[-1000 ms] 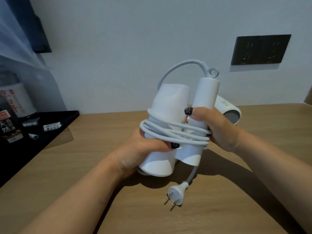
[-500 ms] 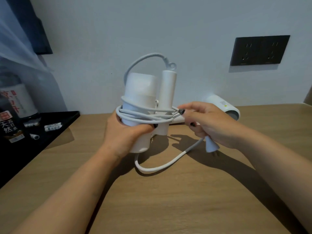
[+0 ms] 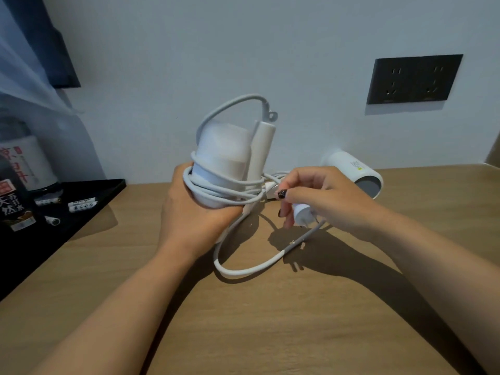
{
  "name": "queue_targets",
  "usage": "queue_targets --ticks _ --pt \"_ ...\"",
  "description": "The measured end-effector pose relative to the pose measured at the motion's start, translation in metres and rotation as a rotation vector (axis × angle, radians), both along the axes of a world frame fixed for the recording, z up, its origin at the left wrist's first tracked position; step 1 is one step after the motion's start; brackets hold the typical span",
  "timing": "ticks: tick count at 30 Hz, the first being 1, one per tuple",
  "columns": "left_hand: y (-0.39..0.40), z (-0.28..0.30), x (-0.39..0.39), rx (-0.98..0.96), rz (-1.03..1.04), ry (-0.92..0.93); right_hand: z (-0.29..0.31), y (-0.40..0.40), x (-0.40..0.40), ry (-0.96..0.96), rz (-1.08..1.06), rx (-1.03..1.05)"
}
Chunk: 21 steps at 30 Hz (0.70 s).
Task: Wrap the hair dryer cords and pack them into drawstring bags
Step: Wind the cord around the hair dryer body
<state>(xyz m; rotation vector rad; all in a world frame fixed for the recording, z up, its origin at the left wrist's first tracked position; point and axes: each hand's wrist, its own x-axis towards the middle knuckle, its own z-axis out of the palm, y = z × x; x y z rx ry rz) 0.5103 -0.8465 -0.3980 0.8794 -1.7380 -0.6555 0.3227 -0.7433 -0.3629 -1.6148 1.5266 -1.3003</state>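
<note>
Hair dryer (image 3: pixel 221 155) gripped in left hand (image 3: pixel 189 212), right hand (image 3: pixel 324 198) pinching plug (image 3: pixel 301 215)

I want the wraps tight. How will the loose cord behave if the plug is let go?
The cord sags in a slack loop, so it is probably floppy. The plug would likely drop, and the wraps could loosen.

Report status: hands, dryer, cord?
Left hand grips hair dryer, cord coiled round it. Right hand pinches plug; tail loop slack. Second dryer behind, no bag visible.
</note>
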Motion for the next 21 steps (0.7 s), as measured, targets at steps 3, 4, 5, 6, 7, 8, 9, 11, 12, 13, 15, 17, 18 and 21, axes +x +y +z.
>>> queue_targets --ticks 3,4,5,6,7,8,9,11,12,13,15,17,18,21 --pt "0.007 -0.002 -0.003 -0.021 -0.014 -0.051 -0.001 -0.002 0.003 -0.114 0.126 0.038" --pt "0.007 -0.002 -0.004 -0.02 -0.018 -0.051 -0.002 -0.002 0.006 -0.103 0.161 0.045" --pt "0.008 -0.003 -0.005 -0.017 -0.02 -0.046 -0.004 -0.001 0.009 -0.066 0.181 0.03" --pt "0.008 -0.003 -0.005 -0.016 -0.02 -0.038 -0.006 -0.001 0.011 -0.036 0.19 -0.003" --pt "0.007 -0.003 -0.005 -0.021 -0.019 -0.033 -0.008 -0.001 0.012 -0.023 0.175 -0.043" --pt "0.006 -0.004 -0.005 -0.027 -0.019 -0.03 -0.009 -0.001 0.012 -0.022 0.141 -0.091" --pt "0.005 -0.004 -0.005 -0.032 -0.019 -0.029 -0.009 -0.001 0.012 -0.016 0.093 -0.151" --pt "0.006 -0.004 -0.005 -0.045 -0.029 -0.029 -0.006 -0.001 0.012 0.006 -0.02 -0.282" --pt "0.008 -0.004 -0.006 -0.054 -0.041 -0.033 -0.005 -0.001 0.011 0.02 -0.081 -0.341" --pt "0.01 -0.004 -0.007 -0.068 -0.054 -0.039 -0.004 -0.001 0.011 0.039 -0.141 -0.385" --pt "0.014 -0.005 -0.009 -0.108 -0.077 -0.059 -0.002 -0.001 0.009 0.062 -0.242 -0.437" --pt "0.018 -0.005 -0.011 -0.153 -0.096 -0.07 0.0 -0.002 0.008 0.02 -0.307 -0.448" --pt "0.019 -0.005 -0.012 -0.169 -0.101 -0.068 0.002 -0.002 0.008 -0.025 -0.323 -0.435" --pt "0.017 -0.005 -0.009 -0.219 -0.091 -0.069 0.005 0.0 0.009 -0.192 -0.302 -0.346"
